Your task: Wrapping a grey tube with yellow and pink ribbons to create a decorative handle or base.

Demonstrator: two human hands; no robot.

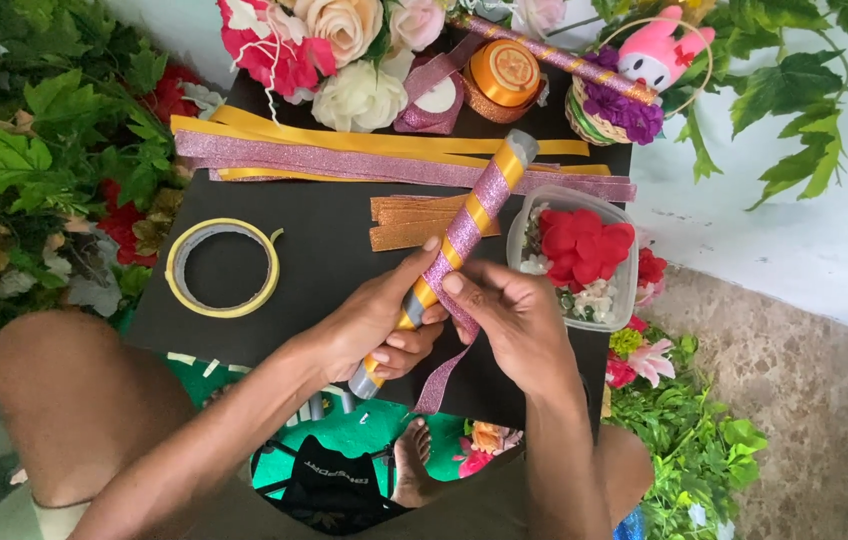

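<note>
My left hand (384,325) grips the lower part of a grey tube (504,170) wrapped in spiralling yellow and pink glitter ribbon. The tube slants up to the right over a black board (324,250). My right hand (514,320) pinches a pink glitter ribbon (439,380) against the tube near its middle, and the ribbon's loose end hangs down below my hands. A roll of yellow tape (222,268) lies on the board to the left of my left hand.
Long yellow and pink ribbon strips (344,150) and short orange strips (409,222) lie on the board. A clear tub of red and white flowers (579,255) stands right of the tube. Ribbon spools (504,75), artificial roses (344,40), a small basket (624,100) and green foliage surround the board.
</note>
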